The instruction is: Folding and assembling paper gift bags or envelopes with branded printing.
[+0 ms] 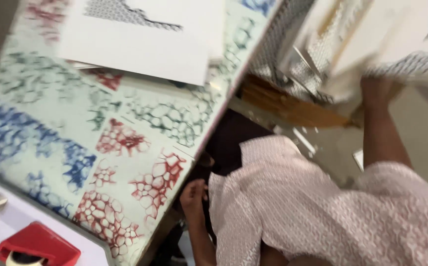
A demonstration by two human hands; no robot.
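At upper right, the right hand (379,91) blurs into white sheets (371,44).

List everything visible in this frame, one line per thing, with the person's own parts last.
patterned table cover: one, pale with blue, red and green cell prints, left half
white sheet: one, grey print at its top, upper left on the cover
tape dispenser: one, red, bottom left corner
wooden board: one, brown, centre right
patterned sheets: blurred, white and grey, upper right
right hand: raised at the blurred sheets; grip unclear
left hand: low, beside the table edge, holding nothing visible
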